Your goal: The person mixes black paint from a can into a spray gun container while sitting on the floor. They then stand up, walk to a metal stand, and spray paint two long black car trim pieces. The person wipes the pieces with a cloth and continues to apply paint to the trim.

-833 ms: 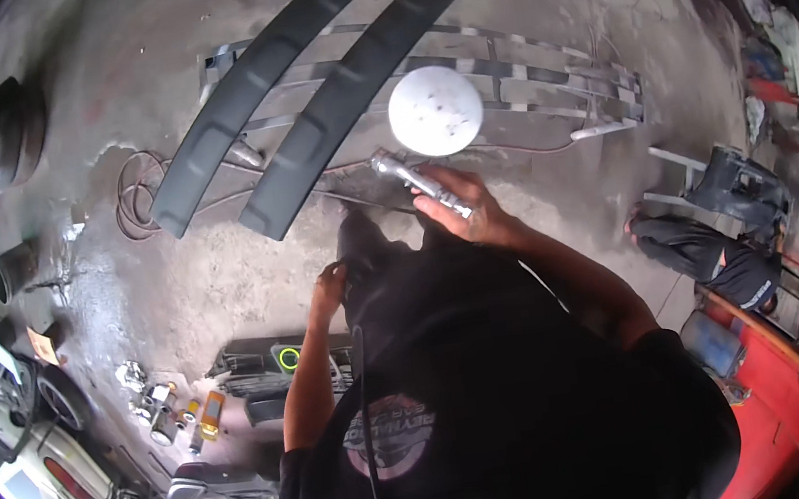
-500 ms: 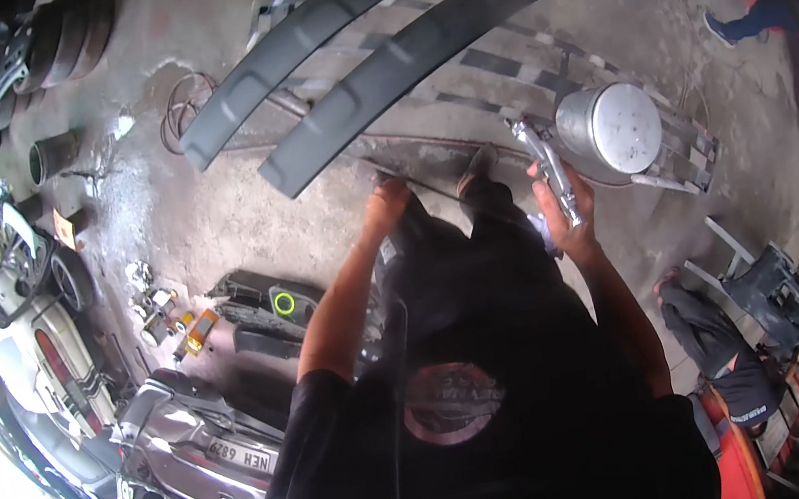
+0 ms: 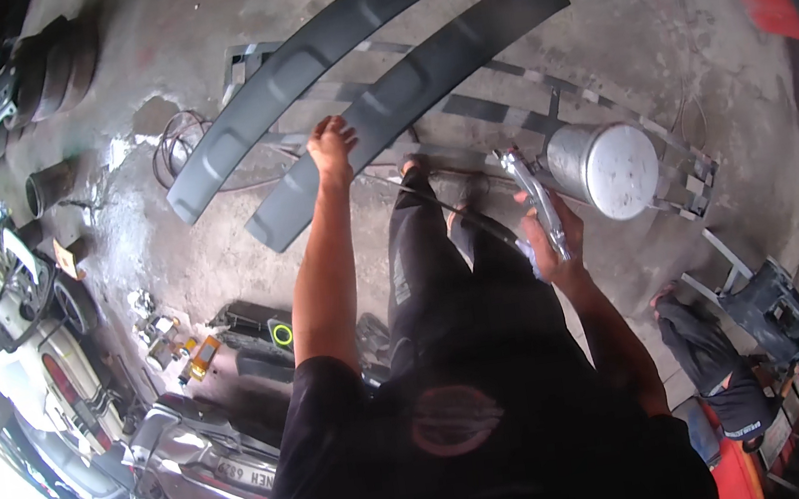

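Nearest the viewer, the right hand (image 3: 548, 242) is seen with its grip clamped on a metal spray gun (image 3: 534, 199), whose silver cup (image 3: 606, 168) stands out to the right; the cup is closed by its lid, so what it contains cannot be told. A dark hose (image 3: 434, 206) is seen running from the gun across the legs. Further out and to the left, the left hand (image 3: 332, 149) is laid on the edge of the near grey panel (image 3: 401, 108), fingers curled loosely over it; whether the panel is actually gripped cannot be told. Beyond it, a second grey panel (image 3: 314, 59) lies just beside and roughly parallel, both carried on a metal frame stand (image 3: 625, 119) above the concrete floor (image 3: 218, 253).

The step in hand is judged to be the readying of the near panel for spraying: it is being steadied or checked while the gun is held back from it. The next move would seem to call for the gun to be brought over the panel and the left hand taken clear of the surface.

On the floor at the near left, small tins and tools (image 3: 169, 340) are scattered; their contents are too small to be made out.
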{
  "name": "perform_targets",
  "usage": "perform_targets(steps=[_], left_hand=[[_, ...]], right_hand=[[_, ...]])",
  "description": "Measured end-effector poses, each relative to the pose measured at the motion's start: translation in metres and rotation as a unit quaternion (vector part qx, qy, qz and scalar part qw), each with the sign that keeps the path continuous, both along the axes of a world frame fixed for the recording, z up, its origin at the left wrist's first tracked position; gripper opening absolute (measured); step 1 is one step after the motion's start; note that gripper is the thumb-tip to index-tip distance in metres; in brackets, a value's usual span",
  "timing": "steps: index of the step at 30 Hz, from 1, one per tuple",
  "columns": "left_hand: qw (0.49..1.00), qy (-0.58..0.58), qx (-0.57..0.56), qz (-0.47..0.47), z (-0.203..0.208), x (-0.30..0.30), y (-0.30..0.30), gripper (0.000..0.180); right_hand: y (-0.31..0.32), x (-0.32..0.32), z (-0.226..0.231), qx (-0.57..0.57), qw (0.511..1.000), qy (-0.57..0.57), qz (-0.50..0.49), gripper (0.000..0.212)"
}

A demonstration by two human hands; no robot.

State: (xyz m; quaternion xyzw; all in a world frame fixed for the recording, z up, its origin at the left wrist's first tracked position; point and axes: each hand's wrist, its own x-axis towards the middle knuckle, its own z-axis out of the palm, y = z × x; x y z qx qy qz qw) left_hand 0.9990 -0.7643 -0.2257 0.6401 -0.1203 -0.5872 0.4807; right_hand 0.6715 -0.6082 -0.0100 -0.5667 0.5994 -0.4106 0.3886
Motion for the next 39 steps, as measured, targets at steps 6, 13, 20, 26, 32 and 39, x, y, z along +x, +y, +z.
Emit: perform_targets(steps=[6,13,20,26,32,39], left_hand=[[0.977,-0.183,0.111,0.012,-0.147,0.051,-0.082,0.036],[0.97,-0.168,0.175,-0.012,-0.237,0.079,-0.079,0.042],[0.945,-0.186,0.239,0.12,-0.237,0.036,-0.111,0.089],[0.939,-0.119,0.29,0.145,-0.199,0.029,-0.119,0.094],[0.953,-0.1,0.262,0.119,-0.184,0.033,-0.127,0.107],[0.955,-0.107,0.255,0.11,-0.169,0.016,-0.156,0.097]], right_hand=[[-0.033,0.019,-0.006,0.105,0.993,0.026,-0.053,0.031],[-0.077,0.04,-0.016,0.202,0.974,-0.022,-0.105,0.031],[-0.084,0.03,-0.039,0.238,0.957,-0.074,-0.151,0.039],[-0.123,0.003,-0.043,0.214,0.974,-0.032,-0.072,0.035],[-0.119,-0.035,-0.057,0.181,0.983,-0.019,-0.008,0.039],[-0.102,-0.057,-0.065,0.192,0.981,-0.016,0.005,0.043]])
